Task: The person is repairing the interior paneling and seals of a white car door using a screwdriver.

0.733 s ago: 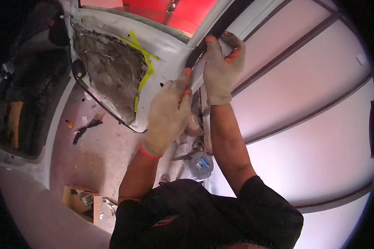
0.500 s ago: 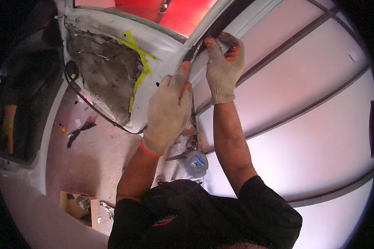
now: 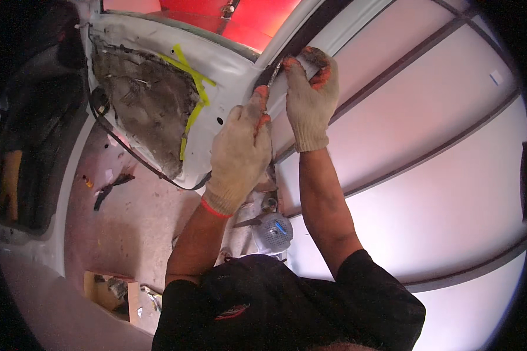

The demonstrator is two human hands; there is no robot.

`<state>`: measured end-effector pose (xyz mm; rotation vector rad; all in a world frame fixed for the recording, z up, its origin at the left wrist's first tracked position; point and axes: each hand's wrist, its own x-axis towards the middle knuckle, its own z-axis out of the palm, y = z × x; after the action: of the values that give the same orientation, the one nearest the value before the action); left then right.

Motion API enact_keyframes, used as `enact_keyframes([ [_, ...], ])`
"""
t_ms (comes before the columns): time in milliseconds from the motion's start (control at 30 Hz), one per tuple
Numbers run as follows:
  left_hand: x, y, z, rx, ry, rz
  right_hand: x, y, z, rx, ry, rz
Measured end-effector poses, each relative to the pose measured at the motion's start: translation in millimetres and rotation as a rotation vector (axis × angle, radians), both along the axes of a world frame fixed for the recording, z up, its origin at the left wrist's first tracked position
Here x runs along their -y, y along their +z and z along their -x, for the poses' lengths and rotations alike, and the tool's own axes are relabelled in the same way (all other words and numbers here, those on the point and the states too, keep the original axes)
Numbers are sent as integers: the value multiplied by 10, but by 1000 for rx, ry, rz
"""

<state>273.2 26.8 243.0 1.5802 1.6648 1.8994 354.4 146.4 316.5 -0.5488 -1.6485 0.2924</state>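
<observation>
My left hand (image 3: 239, 155), in a cream knit glove with orange fingertips, has its fingers closed along a black strip (image 3: 303, 32) on the white window frame of a car door (image 3: 219, 99). My right hand (image 3: 310, 99), gloved alike, pinches that strip just above and right of the left, thumb against it and fingers curled. A narrow shiny section shows between the hands; I cannot make out what it is. The door's inner side has a stained grey sheet (image 3: 140, 111) edged with yellow tape (image 3: 190, 82); a thin black cable or seal hangs along its lower edge.
White panels with dark bars (image 3: 404, 164) fill the right. A dark car opening (image 3: 35, 169) is at left. On the floor (image 3: 134, 216) are a cardboard box (image 3: 133, 304), dark scraps (image 3: 114, 187) and a grey perforated round object (image 3: 273, 233). Red shows beyond the door window.
My right hand has slid slightly down and left along the strip, nearer my left hand, which still presses in about the same place. The view has shifted a little.
</observation>
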Motion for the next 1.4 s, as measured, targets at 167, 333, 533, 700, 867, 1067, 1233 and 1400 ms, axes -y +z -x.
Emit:
enact_keyframes([
  [167,-12,-72,34,-5,7,31,218,21,148,-133,-22,145],
  [333,-21,-56,74,23,-54,-21,117,39,164,-141,-124,99],
  [533,-34,-70,60,7,-78,17,93,145,-24,-5,-52,41],
  [700,-95,-112,-18,37,-49,-23,54,201,-47,108,-137,14],
  [867,-65,-130,-6,24,-29,6,175,225,33,99,-146,49],
  [1067,-87,-129,-47,-27,29,35,32,171,16,139,-193,-176],
  [1233,-76,-53,-80,-52,69,43,3,145,39,121,-211,-223],
  [1400,-172,-84,-144,-31,82,15,-101,135,-68,182,-129,-112],
])
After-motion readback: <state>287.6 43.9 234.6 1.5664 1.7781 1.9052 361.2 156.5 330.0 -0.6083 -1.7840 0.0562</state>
